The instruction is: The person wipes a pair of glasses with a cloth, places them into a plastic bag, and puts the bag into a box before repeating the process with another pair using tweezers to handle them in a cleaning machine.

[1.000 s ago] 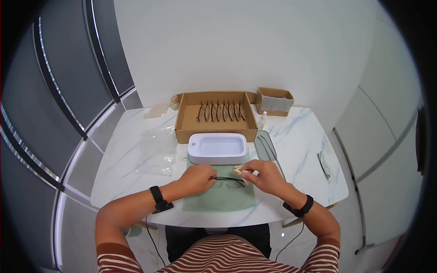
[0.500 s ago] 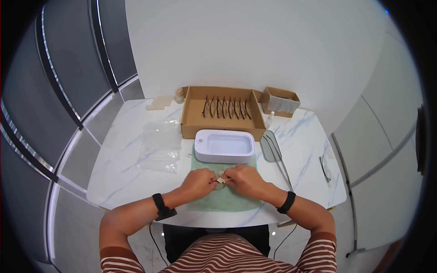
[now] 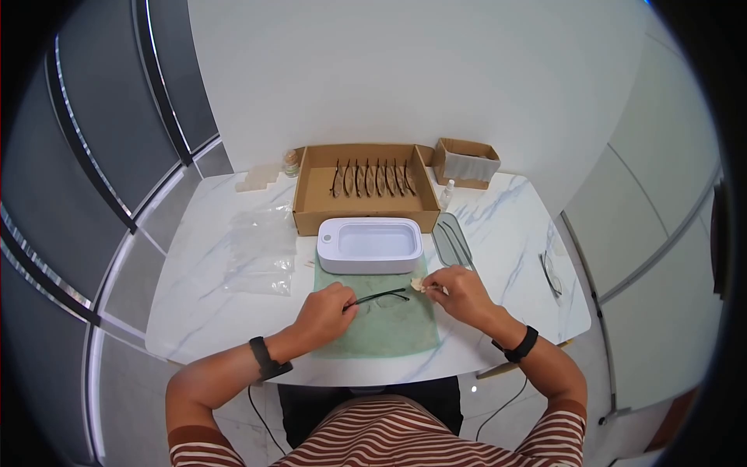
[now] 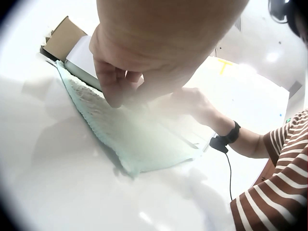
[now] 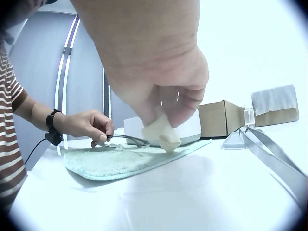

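My left hand (image 3: 325, 313) grips a pair of eyeglasses (image 3: 381, 296) at one end, over the green cloth (image 3: 381, 338). Their dark temples point right, toward my other hand. A crumpled cream-coloured wipe (image 5: 161, 134) is pinched between the thumb and fingers of my right hand (image 3: 464, 297), a short way right of the glasses. In the right wrist view the wipe hangs just below the fingertips. The left wrist view is hazy, and the glasses are mostly lost in the glare there.
Behind the cloth stands a white cleaner tub (image 3: 369, 265). A cardboard tray (image 3: 311, 204) holds several eyeglasses. Tweezers (image 5: 274, 159) lie at a grey tray (image 3: 445, 251) on the right. Clear plastic bags (image 3: 261, 249) lie left; another pair of glasses (image 3: 551, 274) lies far right.
Half a second ago both hands were together, with the wipe at the glasses. Now they are apart: the right hand has drawn away rightward with the wipe, and the glasses' temples show again.
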Available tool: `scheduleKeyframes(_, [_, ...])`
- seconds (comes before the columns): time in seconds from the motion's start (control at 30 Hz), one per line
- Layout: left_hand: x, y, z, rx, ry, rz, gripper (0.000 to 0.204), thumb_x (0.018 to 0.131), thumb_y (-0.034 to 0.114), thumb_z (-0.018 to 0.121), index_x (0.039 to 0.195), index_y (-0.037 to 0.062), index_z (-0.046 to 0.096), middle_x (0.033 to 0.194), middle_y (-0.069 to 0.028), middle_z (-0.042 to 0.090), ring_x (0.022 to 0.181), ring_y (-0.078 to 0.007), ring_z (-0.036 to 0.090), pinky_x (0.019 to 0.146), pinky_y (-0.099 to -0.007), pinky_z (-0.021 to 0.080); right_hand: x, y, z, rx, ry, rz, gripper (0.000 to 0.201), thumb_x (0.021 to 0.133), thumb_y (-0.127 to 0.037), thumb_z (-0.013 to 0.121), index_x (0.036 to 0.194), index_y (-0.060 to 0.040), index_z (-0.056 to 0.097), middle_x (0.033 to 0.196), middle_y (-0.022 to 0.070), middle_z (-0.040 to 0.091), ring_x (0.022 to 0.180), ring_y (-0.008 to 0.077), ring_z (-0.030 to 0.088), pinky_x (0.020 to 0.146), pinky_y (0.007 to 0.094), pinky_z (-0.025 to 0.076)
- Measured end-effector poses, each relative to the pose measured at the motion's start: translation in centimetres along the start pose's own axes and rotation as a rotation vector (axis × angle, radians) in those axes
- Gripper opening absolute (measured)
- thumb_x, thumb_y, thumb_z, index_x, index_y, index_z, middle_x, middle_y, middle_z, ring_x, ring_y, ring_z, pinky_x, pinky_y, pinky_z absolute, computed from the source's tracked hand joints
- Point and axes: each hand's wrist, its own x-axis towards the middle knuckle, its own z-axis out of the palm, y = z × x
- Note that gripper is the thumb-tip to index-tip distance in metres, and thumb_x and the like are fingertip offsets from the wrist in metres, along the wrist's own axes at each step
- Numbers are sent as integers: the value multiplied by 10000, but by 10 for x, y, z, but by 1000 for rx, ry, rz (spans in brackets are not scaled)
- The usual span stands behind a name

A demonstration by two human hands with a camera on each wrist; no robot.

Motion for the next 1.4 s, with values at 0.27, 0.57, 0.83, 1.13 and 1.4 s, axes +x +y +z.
scheduleKeyframes(0.27, [8, 0, -12, -72, -99, -182, 289, 952, 261, 608, 843, 7, 690, 844, -202, 679, 805, -421, 640, 719, -477, 510, 12, -29, 25, 77, 130, -233, 194, 803, -58, 755, 990, -80, 712, 965, 99, 713, 863, 327, 661, 744, 410, 553])
scheduleKeyframes(0.57, [82, 22, -23, 77, -76, 36, 260, 911, 263, 609, 883, 32, 725, 819, -188, 700, 784, -378, 687, 719, -454, 535, 18, -51, 71, -69, -14, -406, 196, 803, -72, 662, 990, -52, 715, 1093, 79, 708, 946, 274, 650, 762, 370, 571])
scheduleKeyframes(0.83, [129, 43, 9, 440, -436, 98, 276, 802, 265, 659, 817, 8, 760, 836, -220, 725, 781, -395, 713, 698, -476, 578, 20, -57, 81, -129, 20, -462, 213, 801, -112, 652, 1000, -58, 702, 1112, 70, 689, 961, 258, 640, 791, 346, 574])
scheduleKeyframes(1.13, [117, 48, 30, 598, -587, 195, 208, 763, 218, 733, 837, 30, 778, 866, -202, 743, 830, -360, 735, 752, -450, 594, 15, -76, 96, -101, -25, -598, 260, 789, -108, 646, 1040, -48, 674, 1137, 63, 667, 1024, 260, 627, 813, 338, 570])
scheduleKeyframes(1.4, [95, 24, 25, 451, -476, 74, 254, 829, 252, 687, 840, 10, 764, 806, -213, 720, 802, -401, 710, 760, -471, 569, 6, -75, 75, 107, -219, -672, 348, 761, -70, 691, 1109, -69, 703, 1211, 51, 686, 959, 247, 633, 752, 338, 576])
